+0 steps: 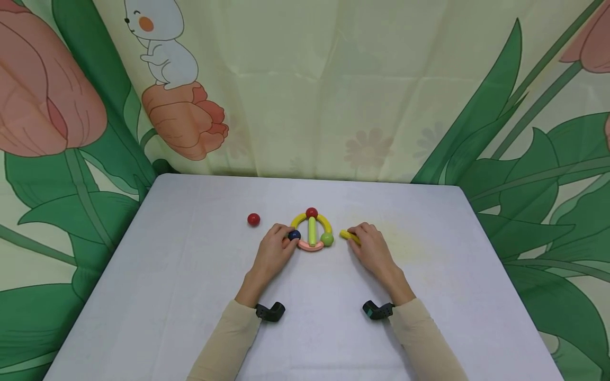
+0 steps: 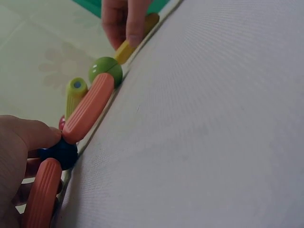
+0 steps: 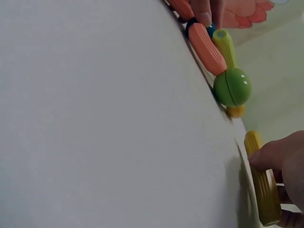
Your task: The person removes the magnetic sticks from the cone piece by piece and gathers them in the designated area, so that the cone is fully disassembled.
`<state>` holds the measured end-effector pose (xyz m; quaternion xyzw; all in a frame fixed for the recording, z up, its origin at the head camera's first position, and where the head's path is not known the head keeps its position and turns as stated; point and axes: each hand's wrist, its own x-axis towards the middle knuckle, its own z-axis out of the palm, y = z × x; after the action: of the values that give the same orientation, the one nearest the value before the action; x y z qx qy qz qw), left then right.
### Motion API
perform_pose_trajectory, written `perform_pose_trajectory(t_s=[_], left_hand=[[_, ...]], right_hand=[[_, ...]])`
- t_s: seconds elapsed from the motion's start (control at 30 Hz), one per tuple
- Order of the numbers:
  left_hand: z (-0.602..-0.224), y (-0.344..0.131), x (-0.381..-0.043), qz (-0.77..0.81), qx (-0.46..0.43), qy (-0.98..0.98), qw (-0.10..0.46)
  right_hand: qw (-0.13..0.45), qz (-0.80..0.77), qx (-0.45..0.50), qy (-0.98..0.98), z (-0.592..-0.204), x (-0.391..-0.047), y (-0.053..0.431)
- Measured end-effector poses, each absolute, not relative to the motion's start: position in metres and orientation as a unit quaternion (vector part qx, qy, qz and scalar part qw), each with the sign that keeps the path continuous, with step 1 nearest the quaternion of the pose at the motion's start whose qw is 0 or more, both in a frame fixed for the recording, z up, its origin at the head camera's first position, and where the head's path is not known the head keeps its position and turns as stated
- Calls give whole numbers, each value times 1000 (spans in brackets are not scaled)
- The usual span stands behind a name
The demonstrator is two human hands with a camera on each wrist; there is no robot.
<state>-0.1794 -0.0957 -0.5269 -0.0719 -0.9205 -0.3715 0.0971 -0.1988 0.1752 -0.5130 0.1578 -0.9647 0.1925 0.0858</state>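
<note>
Near the far middle of the table, colourful rods and balls form a ring. Its blue ball is gripped by my left hand, thumb on top and fingers behind. In the left wrist view, one salmon curved rod joins this ball to the green ball; another salmon rod extends from it beneath the hand. Yellow curved rods arch to the red top ball, and a straight lime rod runs down the middle. My right hand pinches a loose yellow rod, apart from the ring.
A loose red ball lies left of the ring. Beneath everything is a white-covered table, its far edge against a printed curtain with flowers and leaves. Black wrist cameras sit on both wrists.
</note>
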Motion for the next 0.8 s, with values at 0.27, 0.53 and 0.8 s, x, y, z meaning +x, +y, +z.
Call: perform_pose_trajectory(t_s=[0.27,0.53,0.8], left_hand=[[-526,-95,-178,-367,-64,-924,85],[-526,-96,-179,-369,-65,-923,88],[-526,-96,-178,-365,-67,-924,89]], right_hand=[[76,177,165,-967,-504,-221,184],[39,147,173,-973,-500,-243,186],[39,129,186,-973,-500,-259,187]])
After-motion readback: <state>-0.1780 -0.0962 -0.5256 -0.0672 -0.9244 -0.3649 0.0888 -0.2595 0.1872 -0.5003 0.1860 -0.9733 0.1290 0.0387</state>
